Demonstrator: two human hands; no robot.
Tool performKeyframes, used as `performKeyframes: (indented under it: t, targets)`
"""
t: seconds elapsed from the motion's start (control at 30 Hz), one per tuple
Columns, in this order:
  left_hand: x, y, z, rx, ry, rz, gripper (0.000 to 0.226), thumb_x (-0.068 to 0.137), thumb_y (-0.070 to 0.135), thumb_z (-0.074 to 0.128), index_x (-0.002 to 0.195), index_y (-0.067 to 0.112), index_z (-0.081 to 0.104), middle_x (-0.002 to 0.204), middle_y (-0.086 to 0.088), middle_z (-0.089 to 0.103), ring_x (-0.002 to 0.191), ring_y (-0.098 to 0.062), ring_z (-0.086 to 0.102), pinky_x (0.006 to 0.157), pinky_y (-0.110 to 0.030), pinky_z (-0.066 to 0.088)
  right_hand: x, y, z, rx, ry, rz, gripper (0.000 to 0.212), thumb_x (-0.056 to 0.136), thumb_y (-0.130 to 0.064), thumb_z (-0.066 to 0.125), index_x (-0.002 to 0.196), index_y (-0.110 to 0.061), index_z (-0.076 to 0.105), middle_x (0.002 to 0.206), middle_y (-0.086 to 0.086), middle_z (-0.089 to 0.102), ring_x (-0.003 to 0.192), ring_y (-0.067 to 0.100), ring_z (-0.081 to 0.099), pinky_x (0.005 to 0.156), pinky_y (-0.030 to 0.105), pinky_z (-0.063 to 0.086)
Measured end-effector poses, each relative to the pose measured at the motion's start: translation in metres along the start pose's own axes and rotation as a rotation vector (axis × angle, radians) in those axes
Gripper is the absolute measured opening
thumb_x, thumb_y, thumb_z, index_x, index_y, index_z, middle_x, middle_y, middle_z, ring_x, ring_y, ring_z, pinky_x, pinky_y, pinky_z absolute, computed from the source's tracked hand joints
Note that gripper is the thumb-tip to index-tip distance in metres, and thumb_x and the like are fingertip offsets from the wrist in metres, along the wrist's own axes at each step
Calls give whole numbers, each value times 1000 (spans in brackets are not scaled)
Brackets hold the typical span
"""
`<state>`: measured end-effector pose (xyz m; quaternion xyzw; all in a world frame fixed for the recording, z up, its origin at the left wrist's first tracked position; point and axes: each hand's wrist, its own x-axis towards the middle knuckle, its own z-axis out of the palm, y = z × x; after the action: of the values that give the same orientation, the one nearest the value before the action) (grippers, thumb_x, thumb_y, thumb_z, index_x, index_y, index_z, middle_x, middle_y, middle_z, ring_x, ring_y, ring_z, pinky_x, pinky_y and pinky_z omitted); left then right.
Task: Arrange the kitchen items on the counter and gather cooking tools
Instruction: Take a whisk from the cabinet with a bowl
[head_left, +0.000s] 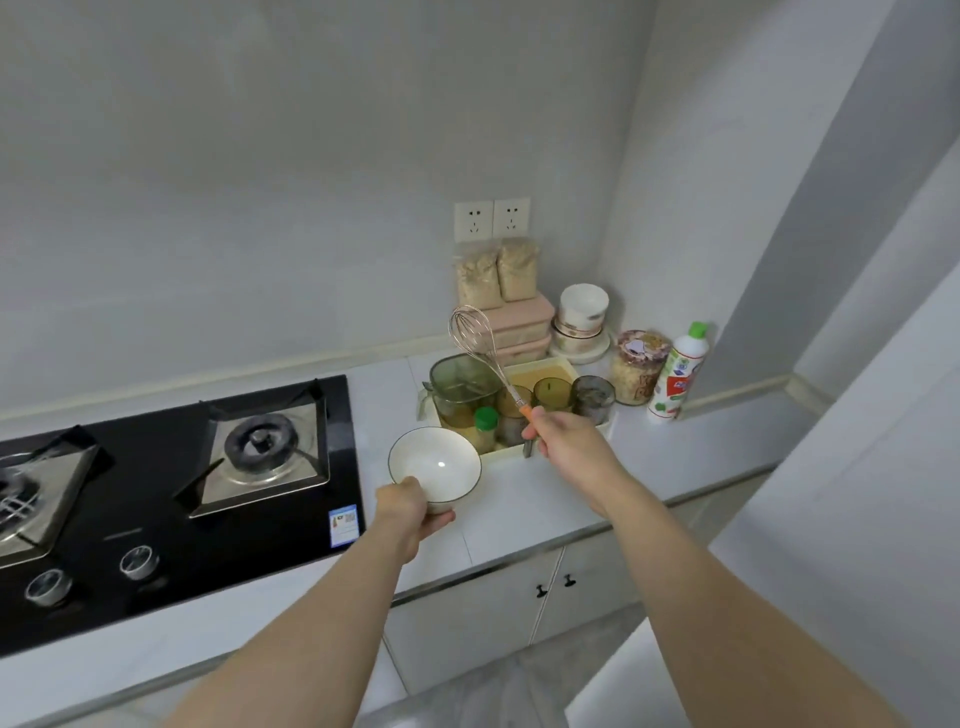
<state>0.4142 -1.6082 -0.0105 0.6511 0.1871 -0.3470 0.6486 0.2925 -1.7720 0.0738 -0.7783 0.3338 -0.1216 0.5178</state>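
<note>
The left hand (410, 512) has its grip clamped on the near rim and underside of a round white ceramic bowl with a thin dark rim (435, 465), thumb over the edge, holding it above the white tiled bench (561, 499) just right of the black glass gas hob (171, 483); whether the bowl's base touches the bench cannot be told, since the hand hides it. The right hand (563, 436) has its grip closed around the orange handle of a steel wire whisk (475, 340), which tilts up and to the left, its wire head standing in front of the stacked pink lidded boxes (522, 327). Most of the handle is buried in the fist. Below the whisk, a pale yellow tray (563, 366) holds a green-tinted glass jug (460, 387), dark tumblers and a small green-capped jar (485, 428), whose contents are blurred. Further right stand a jar of grain with a patterned lid (639, 366) and a white green-capped squeeze bottle (678, 374), label unreadable. The hob's left burner is cut off by the frame edge.
</note>
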Motion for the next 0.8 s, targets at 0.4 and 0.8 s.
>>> performKeyframes:
  t: [0.4, 0.8]
  targets:
    - [51, -27, 8, 159, -117, -116, 48, 94, -8, 27, 139, 5, 38, 122, -21, 45, 69, -45, 68, 55, -42, 62, 5, 35, 11, -299, 35, 141, 42, 105, -40, 39, 103, -12, 70, 92, 1, 62, 90, 20, 55, 79, 29, 39]
    - [66, -40, 5, 21, -115, -124, 47, 94, -12, 26, 135, 2, 42, 118, -17, 50, 72, -41, 65, 69, -47, 61, 12, 51, 28, -558, -28, 155, 46, 104, -41, 38, 104, -7, 68, 86, 8, 64, 77, 22, 57, 63, 31, 39]
